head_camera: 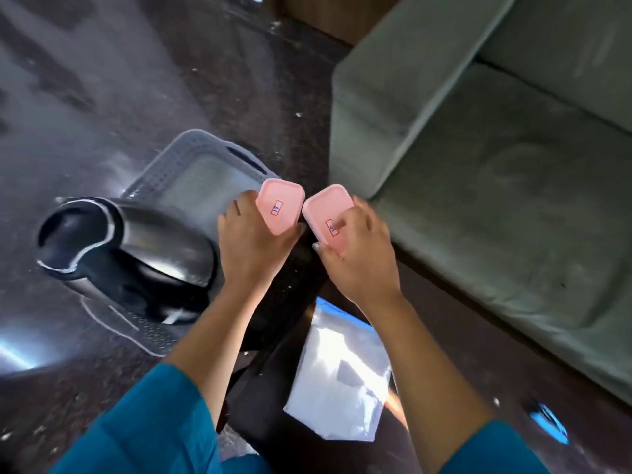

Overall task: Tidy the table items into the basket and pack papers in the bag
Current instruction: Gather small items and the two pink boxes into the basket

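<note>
Teal sleeves (pixel 147 425) on both arms, forearms bare, no rings.

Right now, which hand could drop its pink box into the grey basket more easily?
The left hand. Its pink box already overlaps the grey basket rim, while the right hand holds its box farther from it, nearer the sofa.

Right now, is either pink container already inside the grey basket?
No. The left hand and right hand each grip a pink container, both held above and beside the grey basket.
</note>
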